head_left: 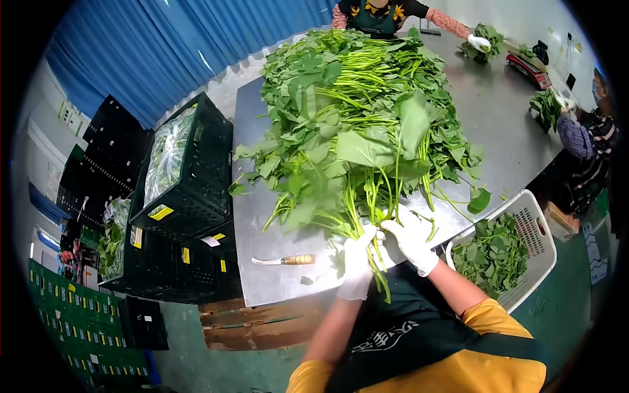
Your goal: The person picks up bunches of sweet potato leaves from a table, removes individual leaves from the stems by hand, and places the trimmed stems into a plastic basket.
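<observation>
My gloved left hand is wrapped round the lower stems of a bunch of leafy greens, and the cut ends stick out below it. Close beside it, my gloved right hand has its fingers closed on stems at the right side of the same bunch. The bunch's leaves are partly blurred and overlap a large heap of leafy greens on the metal table. To the left of my hands lies a small knife with a wooden handle and a curved blade.
A white basket holding greens stands right of the metal table. Dark crates are stacked at left, one holding bagged greens. Across the table, a person's gloved hand touches greens near a red scale. Another person's sleeve is at right.
</observation>
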A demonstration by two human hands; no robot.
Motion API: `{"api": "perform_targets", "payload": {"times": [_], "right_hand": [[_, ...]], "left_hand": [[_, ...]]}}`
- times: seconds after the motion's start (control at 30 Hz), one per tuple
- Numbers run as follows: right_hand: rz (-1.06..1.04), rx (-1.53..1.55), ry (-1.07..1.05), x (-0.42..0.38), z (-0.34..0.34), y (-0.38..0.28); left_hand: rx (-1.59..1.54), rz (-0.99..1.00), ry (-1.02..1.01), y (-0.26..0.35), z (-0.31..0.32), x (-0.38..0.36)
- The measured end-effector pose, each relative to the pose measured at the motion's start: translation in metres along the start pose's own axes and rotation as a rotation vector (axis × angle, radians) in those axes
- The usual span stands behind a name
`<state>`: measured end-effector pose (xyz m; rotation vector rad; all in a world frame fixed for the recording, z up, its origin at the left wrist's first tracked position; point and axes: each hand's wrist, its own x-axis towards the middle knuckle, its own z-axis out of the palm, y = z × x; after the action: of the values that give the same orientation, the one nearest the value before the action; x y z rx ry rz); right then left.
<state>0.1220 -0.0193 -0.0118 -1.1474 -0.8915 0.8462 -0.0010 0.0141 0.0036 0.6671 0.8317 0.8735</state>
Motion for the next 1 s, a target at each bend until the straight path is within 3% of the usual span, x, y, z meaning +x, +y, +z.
{"api": "perform_targets", "payload": {"times": [0.03,0.07,0.13,0.17,0.2,0.23,0.27,0.3,0.33,0.37,0.4,0.47,0.57,0.67,0.7,0.73,0.8,0.93,0.97,1.0], "right_hand": [[-0.036,-0.108,-0.054,-0.001,-0.009,0.013],[-0.248,-0.247,-0.100,-0.011,-0.009,0.009],[-0.153,-0.238,-0.046,-0.023,-0.015,0.010],[-0.090,-0.211,-0.020,-0.023,-0.020,-0.004],[0.156,0.175,0.138,-0.039,-0.025,-0.025],[0.256,-0.001,0.305,-0.042,-0.043,-0.030],[0.090,0.100,0.472,-0.044,-0.061,-0.026],[-0.136,-0.542,0.505,-0.051,-0.097,-0.016],[-0.137,0.376,0.668,-0.048,-0.127,-0.005],[-0.126,0.446,0.742,-0.052,-0.165,0.006],[-0.168,0.875,0.551,-0.061,-0.216,0.036],[0.095,1.134,0.604,-0.064,-0.223,0.010],[0.219,0.595,0.424,-0.059,-0.189,0.015],[0.346,0.022,0.256,-0.034,-0.093,-0.053],[0.311,-0.092,0.191,-0.023,-0.074,-0.058],[0.275,0.024,0.111,-0.015,-0.063,-0.047],[0.230,-0.054,-0.050,0.002,-0.042,-0.037],[-0.184,-0.543,-0.025,0.010,-0.011,-0.031],[-0.368,-0.682,-0.057,0.014,-0.014,-0.024],[-0.367,-0.682,-0.057,0.012,-0.017,-0.023]], "left_hand": [[-0.049,-0.031,0.003,-0.015,-0.009,0.013],[-0.097,-0.063,0.005,-0.019,-0.008,0.016],[-0.059,-0.027,-0.011,-0.026,0.002,0.026],[-0.143,-0.044,0.240,-0.032,0.015,0.036],[-0.225,-0.059,0.492,-0.037,0.022,0.042],[-0.069,-0.050,-0.013,-0.005,0.008,0.007],[0.161,0.166,-0.086,-0.005,-0.002,0.010],[0.219,0.250,-0.098,-0.010,-0.013,0.018],[0.280,0.335,-0.110,-0.014,-0.022,0.025],[0.284,0.336,-0.107,-0.014,-0.025,0.027],[0.260,0.309,-0.055,-0.014,-0.026,0.029],[0.236,0.287,-0.006,-0.012,-0.025,0.030],[0.316,0.364,-0.009,-0.006,-0.009,0.017],[0.260,0.370,-0.056,-0.016,-0.007,0.016],[0.349,0.371,-0.076,-0.016,-0.008,0.014],[0.350,0.370,-0.075,-0.017,-0.005,0.010],[0.324,0.353,-0.032,-0.016,0.005,0.002],[0.283,0.354,-0.057,-0.013,0.008,-0.003],[0.284,0.354,-0.056,-0.015,0.002,0.001],[0.316,0.307,0.030,-0.021,-0.011,0.009]]}}
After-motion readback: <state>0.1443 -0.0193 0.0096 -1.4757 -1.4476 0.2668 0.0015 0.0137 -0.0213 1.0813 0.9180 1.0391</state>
